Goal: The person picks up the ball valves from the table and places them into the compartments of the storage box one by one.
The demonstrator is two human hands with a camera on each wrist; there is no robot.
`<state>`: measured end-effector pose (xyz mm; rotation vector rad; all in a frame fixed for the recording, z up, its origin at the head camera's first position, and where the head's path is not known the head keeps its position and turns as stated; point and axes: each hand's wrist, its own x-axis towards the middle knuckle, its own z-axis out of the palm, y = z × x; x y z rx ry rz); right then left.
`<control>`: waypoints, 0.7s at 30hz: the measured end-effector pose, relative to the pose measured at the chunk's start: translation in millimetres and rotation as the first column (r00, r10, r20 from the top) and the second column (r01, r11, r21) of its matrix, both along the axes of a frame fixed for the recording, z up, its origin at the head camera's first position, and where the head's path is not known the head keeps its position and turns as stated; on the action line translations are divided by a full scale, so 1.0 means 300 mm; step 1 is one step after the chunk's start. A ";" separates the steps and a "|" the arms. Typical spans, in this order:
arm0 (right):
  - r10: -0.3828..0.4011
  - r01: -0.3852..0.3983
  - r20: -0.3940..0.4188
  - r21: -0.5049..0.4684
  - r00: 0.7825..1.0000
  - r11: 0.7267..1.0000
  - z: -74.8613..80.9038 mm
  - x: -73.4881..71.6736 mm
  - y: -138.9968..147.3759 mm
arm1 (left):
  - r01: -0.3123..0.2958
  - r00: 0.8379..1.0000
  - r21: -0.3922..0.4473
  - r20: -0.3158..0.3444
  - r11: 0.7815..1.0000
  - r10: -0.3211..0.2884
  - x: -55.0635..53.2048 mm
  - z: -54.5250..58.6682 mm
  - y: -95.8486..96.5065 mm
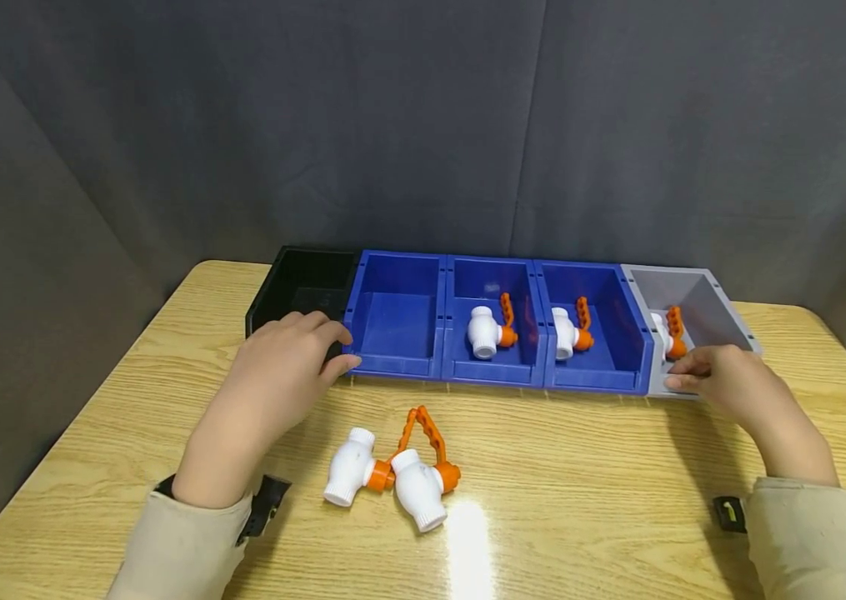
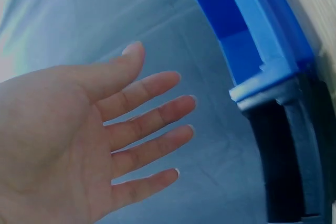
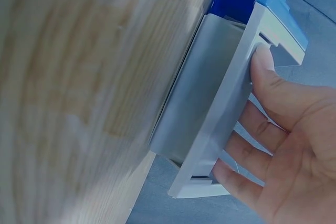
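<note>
I'd call this a bit past halfway: three valves in bins, two out.

The right hand [image 1: 738, 379] is at the near edge of an open grey plastic bin [image 1: 681, 287], right by a white plastic valve with an orange handle [image 1: 676, 343] lying inside. Its fingertips dip behind the rim in the wrist view, so I can't tell if they're pinching anything.

Going left from that hand, the right-hand blue plastic bin [image 1: 606, 312] and the middle blue plastic bin [image 1: 493, 277] have one matching valve apiece.

The left hand [image 1: 283, 358] has its fingers spread, nothing in it, near the black plastic bin [image 1: 310, 275]. Just right of it, the left-hand blue plastic bin [image 1: 400, 329] shows no valve. None visible in the black one either, but the hand covers part of it.

What's left, I'm guessing: the two loose white-and-orange plastic valves [image 1: 420, 492] on the wood-grain table [image 1: 580, 483], between the hands, nearer the left.
</note>
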<state>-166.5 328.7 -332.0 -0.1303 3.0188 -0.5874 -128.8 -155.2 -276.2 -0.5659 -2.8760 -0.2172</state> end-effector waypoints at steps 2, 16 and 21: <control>0.003 -0.003 -0.005 0.002 1.000 1.000 0.000 0.001 0.001 | 0.028 0.999 -0.003 -0.026 1.000 -0.028 0.014 0.007 0.015; 0.011 -0.011 -0.005 0.003 1.000 1.000 0.001 0.003 -0.003 | 0.152 0.983 -0.037 -0.097 0.988 -0.155 0.079 0.007 0.106; 0.005 -0.005 0.003 0.007 1.000 1.000 0.001 0.003 -0.005 | 0.186 0.979 -0.041 -0.077 0.982 -0.189 0.091 -0.002 0.133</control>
